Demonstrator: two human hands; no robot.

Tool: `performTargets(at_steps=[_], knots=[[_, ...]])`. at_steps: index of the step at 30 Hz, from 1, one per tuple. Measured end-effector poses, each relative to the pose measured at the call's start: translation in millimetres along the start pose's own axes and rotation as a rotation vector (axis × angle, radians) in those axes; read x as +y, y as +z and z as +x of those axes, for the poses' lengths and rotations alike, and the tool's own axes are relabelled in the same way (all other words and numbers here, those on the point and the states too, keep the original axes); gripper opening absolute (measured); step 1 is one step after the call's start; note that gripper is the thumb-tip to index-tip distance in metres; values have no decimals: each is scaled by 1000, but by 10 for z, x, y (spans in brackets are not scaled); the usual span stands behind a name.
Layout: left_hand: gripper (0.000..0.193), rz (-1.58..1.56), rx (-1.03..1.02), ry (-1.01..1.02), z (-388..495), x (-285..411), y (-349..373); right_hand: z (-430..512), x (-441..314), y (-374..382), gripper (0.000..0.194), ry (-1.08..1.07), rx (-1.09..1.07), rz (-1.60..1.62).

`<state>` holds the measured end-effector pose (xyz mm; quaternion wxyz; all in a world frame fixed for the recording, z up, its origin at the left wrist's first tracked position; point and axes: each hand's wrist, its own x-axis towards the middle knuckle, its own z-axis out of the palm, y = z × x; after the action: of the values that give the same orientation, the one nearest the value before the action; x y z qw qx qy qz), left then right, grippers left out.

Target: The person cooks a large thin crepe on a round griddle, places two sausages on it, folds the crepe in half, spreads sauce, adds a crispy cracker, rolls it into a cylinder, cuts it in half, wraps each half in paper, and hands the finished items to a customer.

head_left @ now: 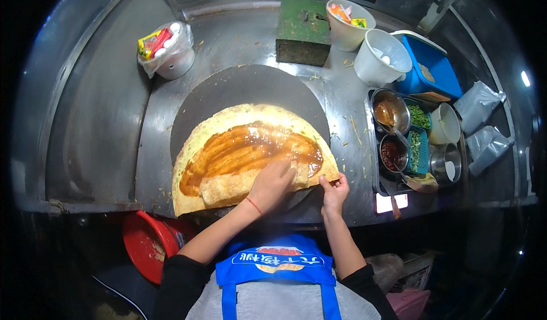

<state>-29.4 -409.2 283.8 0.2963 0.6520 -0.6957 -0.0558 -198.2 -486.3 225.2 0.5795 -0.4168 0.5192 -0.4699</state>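
A folded half-round crepe with bits of green (256,110) lies on a dark round griddle (248,81), its folded or cut edge towards me. Glossy brown sauce (256,136) covers much of its top. Along the near edge rests a long, pale, crisp-looking piece of fried dough (228,186). My left hand (273,185), with a thin red string on its wrist, presses on the right part of that piece; its fingertips are partly hidden. At the crepe's right corner, my right hand (335,192) pinches the edge between thumb and fingers.
A green box (303,29) and white tubs (382,59) stand behind the griddle. On the right, a tray (374,149) holds sauce bowls (393,153) and baskets of chopped greens (418,116). A bagged bucket with eggs (173,61) is at back left; a red basin (147,247) sits below.
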Motion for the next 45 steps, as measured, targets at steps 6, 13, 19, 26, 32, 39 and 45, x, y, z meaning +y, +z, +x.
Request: performTargets(at_steps=[6,13,19,26,32,39,45], knots=[[29,-50,4,2,3,8,-16,43,-124,-72,34,-381,-143,-414],[33,-66,25,-27,-3,19,21,83,-312,44,33,-891,-324,-788],[32,-98,129,-48,11,55,81,125,-255,50,51,-833,-743,-1073],[23,-17,347,-215,-462,108,-343,157,-343,-23,55,-909,-895,-1257],[6,-210,1207,-1076,-2010,-40,-329,120,-352,-12,57,-880,-945,-1255],[44,-876,1439,-1195,-1820,-511,6,153,-343,-32,57,-909,-944,-1299],[42,28,786,-965,-1702,-423,-229,153,-391,-22,56,-848,-923,-1293]])
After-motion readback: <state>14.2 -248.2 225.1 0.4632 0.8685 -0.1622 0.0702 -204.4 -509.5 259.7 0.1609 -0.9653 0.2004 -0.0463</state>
